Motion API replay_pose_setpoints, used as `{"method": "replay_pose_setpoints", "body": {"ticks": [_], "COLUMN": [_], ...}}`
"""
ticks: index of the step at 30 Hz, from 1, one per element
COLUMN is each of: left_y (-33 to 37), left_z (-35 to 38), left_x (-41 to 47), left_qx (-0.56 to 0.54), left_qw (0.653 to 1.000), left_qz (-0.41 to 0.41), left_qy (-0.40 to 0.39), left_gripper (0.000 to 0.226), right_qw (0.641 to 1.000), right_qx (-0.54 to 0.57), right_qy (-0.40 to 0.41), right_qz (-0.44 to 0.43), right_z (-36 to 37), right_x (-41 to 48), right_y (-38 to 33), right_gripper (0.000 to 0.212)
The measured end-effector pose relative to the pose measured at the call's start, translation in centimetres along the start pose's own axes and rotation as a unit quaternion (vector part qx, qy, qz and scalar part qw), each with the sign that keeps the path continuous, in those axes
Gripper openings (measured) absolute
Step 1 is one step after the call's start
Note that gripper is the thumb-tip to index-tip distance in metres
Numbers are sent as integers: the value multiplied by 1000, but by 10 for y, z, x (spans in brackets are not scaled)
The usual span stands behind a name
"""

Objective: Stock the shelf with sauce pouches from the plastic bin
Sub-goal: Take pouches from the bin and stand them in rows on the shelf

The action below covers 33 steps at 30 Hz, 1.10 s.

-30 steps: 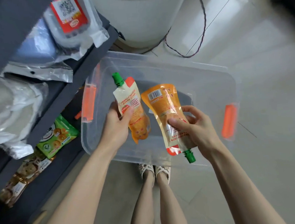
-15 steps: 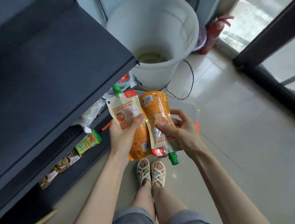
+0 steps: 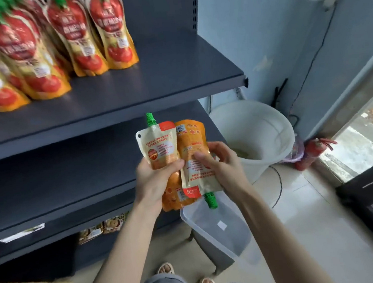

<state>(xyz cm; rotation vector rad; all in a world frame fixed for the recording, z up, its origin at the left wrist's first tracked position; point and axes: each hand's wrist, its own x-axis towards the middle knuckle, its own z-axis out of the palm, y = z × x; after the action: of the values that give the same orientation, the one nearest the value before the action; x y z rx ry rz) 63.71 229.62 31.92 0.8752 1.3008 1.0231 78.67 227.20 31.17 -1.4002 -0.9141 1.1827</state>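
Note:
My left hand [image 3: 154, 181] grips an orange and cream sauce pouch [image 3: 159, 144], upright with its green cap on top. Touching it on the right is a second sauce pouch [image 3: 191, 145], held upside down by my right hand [image 3: 222, 166], green cap pointing down. Both pouches hang in front of the dark grey shelf [image 3: 151, 87], below its upper board. Several tomato sauce pouches [image 3: 80, 34] stand in rows on that board at the upper left. The clear plastic bin [image 3: 216, 228] sits on the floor below my hands and looks empty.
A white bucket [image 3: 256, 133] stands on the floor to the right of the shelf, with a red fire extinguisher [image 3: 311, 154] beside it. Snack packets [image 3: 102, 227] lie on the lowest shelf. A glass door frame [image 3: 372, 190] runs along the right. My feet [image 3: 185, 278] are beside the bin.
The view has risen from the bin and floor to the stocked shelf. Both hands have lifted the two pouches up from over the bin and brought them together in front of the shelf.

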Motion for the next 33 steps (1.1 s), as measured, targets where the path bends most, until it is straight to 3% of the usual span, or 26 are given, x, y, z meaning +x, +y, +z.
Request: {"method": "replay_pose_setpoints", "body": {"ticks": [7,11,15,20,23,28,31,33], "left_y": [71,104,131,158,168,173,175,174], "left_z": [-54,-88,-118,-143,-156,-164,-166,-163], "left_x": [14,28,46,70,86,103,108,111], "left_qx": [-28,-25,22,66,80,14,-50,-71], "left_qw": [994,991,982,966,963,975,981,986], "left_qz": [102,135,169,196,192,197,179,149], "left_qy": [36,1,-79,-154,-170,-102,-48,-20], "left_gripper": [37,39,49,41,39,29,27,29], "right_qw": [981,963,956,953,953,987,991,979], "right_qx": [1,-52,-101,-193,-188,-19,107,179], "right_qy": [-85,-141,-158,-205,-224,-143,-27,62], "right_qz": [-174,-224,-224,-110,-79,-63,-71,-75], "right_z": [60,84,104,124,137,132,123,123], "right_x": [19,40,69,99,107,116,124,129], "right_y": [-62,-87,-111,-143,-145,-142,-138,-134], "right_gripper": [73,70,71,69,39,22,7,8]}}
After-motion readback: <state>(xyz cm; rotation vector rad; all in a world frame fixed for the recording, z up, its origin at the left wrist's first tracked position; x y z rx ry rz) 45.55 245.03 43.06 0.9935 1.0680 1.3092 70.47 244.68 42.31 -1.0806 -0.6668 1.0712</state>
